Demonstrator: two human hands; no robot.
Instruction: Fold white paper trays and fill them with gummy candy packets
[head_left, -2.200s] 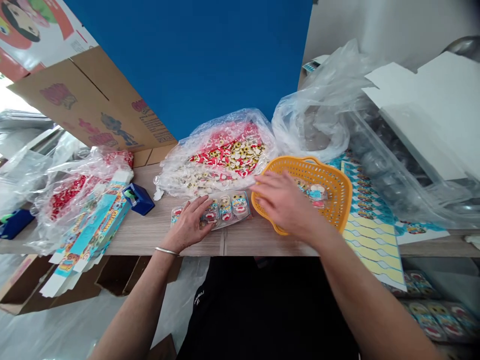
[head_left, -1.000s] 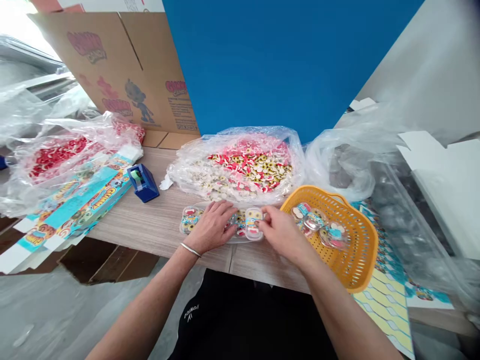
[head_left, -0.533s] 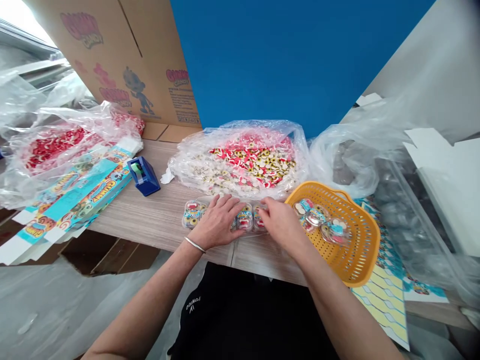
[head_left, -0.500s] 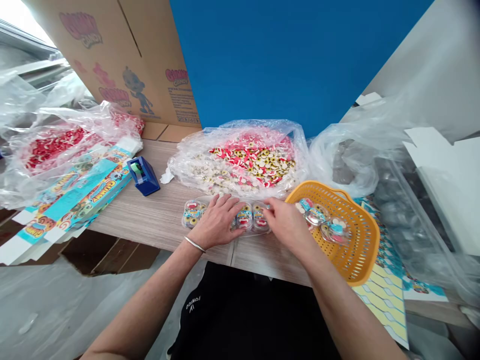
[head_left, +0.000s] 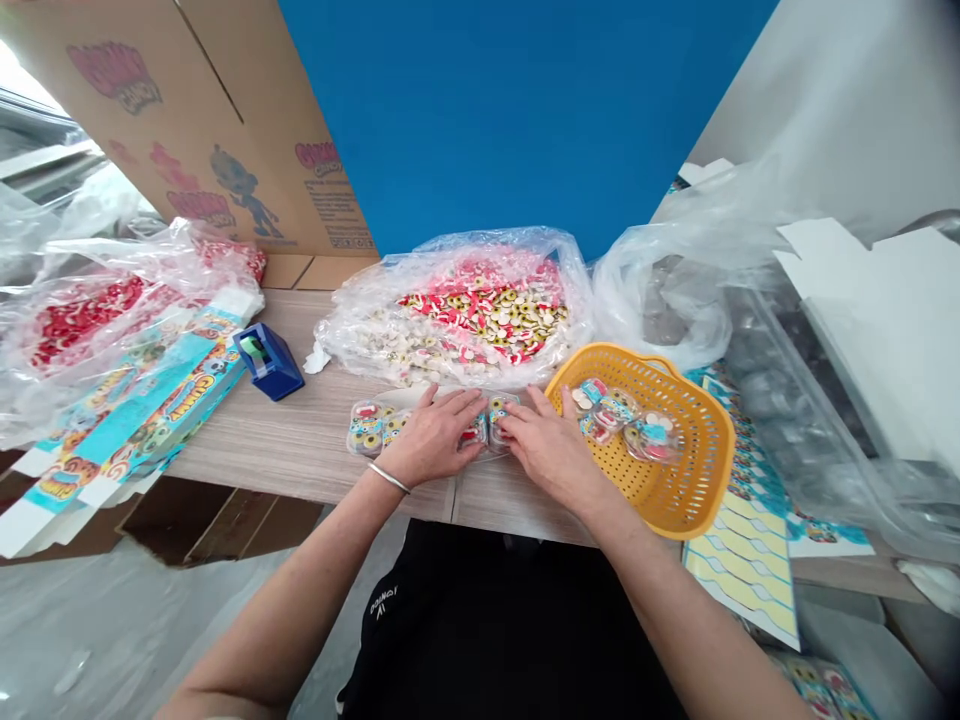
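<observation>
**Clear candy packs (head_left: 365, 430) in a row on the counter (head_left: 300, 425)**

Near edge first. Left hand (head_left: 435, 437), bangle (head_left: 388, 478) on wrist, lies spread, fingers open across the row. Right hand (head_left: 551, 450) sits just beside it, fingertips on the middle packs; can't tell if it's pinching one or only touching. Neither hand is clenched. The row lies between the hands and a big bag of candy (head_left: 480, 310), close to the counter's front edge, with one end pack clear of the hands.

Right of the hands, an orange basket (head_left: 712, 440) holds more packs (head_left: 615, 410), its rim near the right hand. A printed sheet (head_left: 742, 570) lies under and beyond it. Left: blue tape dispenser (head_left: 268, 362), flat printed cartons (head_left: 135, 425), a bag of red candy (head_left: 82, 320). Behind: cardboard box (head_left: 187, 120), blue wall (head_left: 510, 120).

Risk, as judged: the packs are small and slick, so uneven pressure could shift the row or pop a lid. A careless arm move could knock the basket or push a pack over the front edge.
</observation>
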